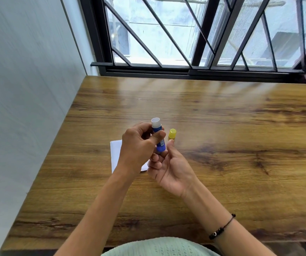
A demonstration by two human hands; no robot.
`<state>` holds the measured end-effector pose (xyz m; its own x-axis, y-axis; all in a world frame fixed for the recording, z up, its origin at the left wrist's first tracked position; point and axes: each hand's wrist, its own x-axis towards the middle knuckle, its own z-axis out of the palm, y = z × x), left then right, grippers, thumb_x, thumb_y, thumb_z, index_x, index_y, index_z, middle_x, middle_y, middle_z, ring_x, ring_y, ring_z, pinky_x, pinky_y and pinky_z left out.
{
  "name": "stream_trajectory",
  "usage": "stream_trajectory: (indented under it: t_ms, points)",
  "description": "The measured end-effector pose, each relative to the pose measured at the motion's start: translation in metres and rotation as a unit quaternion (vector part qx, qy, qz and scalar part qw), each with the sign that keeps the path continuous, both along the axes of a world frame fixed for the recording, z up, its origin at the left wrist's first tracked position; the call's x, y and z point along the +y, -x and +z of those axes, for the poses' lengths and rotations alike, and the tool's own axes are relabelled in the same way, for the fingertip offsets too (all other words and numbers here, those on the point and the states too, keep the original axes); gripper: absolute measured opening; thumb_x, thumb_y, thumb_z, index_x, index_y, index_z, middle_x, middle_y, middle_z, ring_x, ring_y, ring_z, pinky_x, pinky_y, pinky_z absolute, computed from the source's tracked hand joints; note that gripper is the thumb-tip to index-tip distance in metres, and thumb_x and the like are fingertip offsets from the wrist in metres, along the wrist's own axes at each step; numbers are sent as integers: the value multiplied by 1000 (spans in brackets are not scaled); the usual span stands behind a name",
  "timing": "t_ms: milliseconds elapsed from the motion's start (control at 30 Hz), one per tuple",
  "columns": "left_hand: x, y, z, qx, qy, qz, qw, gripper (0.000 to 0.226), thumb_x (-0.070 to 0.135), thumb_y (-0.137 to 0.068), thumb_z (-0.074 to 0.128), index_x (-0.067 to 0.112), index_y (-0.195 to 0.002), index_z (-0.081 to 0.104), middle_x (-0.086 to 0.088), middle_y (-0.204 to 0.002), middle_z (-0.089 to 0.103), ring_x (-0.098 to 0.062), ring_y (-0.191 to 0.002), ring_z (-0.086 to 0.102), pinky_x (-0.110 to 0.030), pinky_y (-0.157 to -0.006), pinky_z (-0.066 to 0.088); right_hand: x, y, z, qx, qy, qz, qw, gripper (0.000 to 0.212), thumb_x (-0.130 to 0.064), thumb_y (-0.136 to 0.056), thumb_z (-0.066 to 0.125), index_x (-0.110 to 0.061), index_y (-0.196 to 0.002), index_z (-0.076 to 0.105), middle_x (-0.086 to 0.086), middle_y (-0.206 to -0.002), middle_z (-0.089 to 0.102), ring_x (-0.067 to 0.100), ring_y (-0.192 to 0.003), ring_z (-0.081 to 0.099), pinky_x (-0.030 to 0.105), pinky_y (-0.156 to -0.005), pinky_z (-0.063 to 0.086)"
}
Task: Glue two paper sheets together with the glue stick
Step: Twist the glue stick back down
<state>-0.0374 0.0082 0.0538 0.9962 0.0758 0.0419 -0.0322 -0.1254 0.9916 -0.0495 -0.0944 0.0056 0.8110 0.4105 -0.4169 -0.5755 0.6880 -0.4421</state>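
Note:
A blue glue stick (158,134) with its white open top pointing up is held above the wooden table (222,145). My left hand (139,145) grips its body from the left. My right hand (168,167) lies palm up under the stick's base, fingers touching its lower end, and pinches the yellow cap (172,134) between thumb and forefinger just right of the stick. White paper (115,154) lies flat on the table beneath my left hand, mostly hidden; how many sheets it holds cannot be seen.
A grey wall (28,89) borders the table's left edge. A barred window (204,34) runs along the far edge. The near table edge sits close to my body.

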Motion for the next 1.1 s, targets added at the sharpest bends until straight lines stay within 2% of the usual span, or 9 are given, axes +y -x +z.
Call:
stream_trajectory:
  t_ms: [200,300,433,567,700,767,867,967,1100]
  points:
    - [3,0,1,-6,12,-7,1000,16,13,-75,70,28,-71,67,-3,-75,66,-15,-72,60,-36,-73,52,-3,2,3,-54,-1,-22,998,36,-33,-83,52,-7,-70,73,1,-56,58,8,-49,51,21,-51,48]
    - [2,0,1,-12,4,-9,1000,17,13,-75,70,29,-72,67,-8,-80,68,-25,-78,62,-43,-78,53,-4,4,5,-46,2,-39,998,33,-31,-81,56,-5,-72,74,4,-61,63,10,-54,56,23,-56,52]
    - [2,2,2,-16,-1,-7,1000,16,15,-74,70,29,-68,67,-22,-87,66,-39,-83,61,-52,-76,52,-1,6,5,-16,5,-13,1000,62,-50,-91,36,-7,-66,73,3,-55,59,10,-48,51,23,-49,49]
    - [2,4,3,-14,6,-12,1000,12,20,-71,70,31,-67,68,-20,-88,66,-36,-84,61,-49,-81,50,0,6,7,-21,12,18,1000,51,-45,-91,39,-10,-64,65,-1,-50,50,8,-41,41,20,-41,37]
    - [4,3,3,-18,6,-13,1000,17,16,-74,70,31,-67,67,-15,-83,67,-21,-76,60,-44,-77,52,0,8,8,-44,4,-21,999,38,-34,-83,50,-7,-69,72,2,-57,58,9,-48,49,21,-49,47]
    - [4,3,3,-20,4,-11,1000,18,14,-75,70,31,-68,66,-14,-83,67,-27,-77,61,-44,-78,52,1,9,7,-49,-2,-42,998,34,-30,-82,52,-5,-73,73,4,-61,63,10,-51,55,23,-53,51]
    - [5,4,2,-16,5,-9,1000,17,12,-75,70,27,-70,66,-19,-86,66,-36,-84,61,-48,-78,52,1,9,4,-35,-13,-38,999,48,-39,-90,43,-4,-77,73,7,-64,66,13,-53,58,26,-54,53]
    - [5,4,-1,-9,2,-15,1000,12,14,-76,70,25,-72,67,-17,-83,66,-29,-77,62,-43,-74,53,1,10,1,-26,-2,-17,1000,59,-47,-92,36,-8,-71,74,3,-58,61,10,-48,53,24,-49,50]
    - [2,5,-2,-12,-9,-24,1000,15,15,-76,70,28,-71,66,-9,-79,67,-22,-72,61,-36,-71,53,-1,11,2,-29,-13,-32,999,37,-32,-82,51,-6,-68,73,3,-56,59,9,-48,54,22,-51,51]
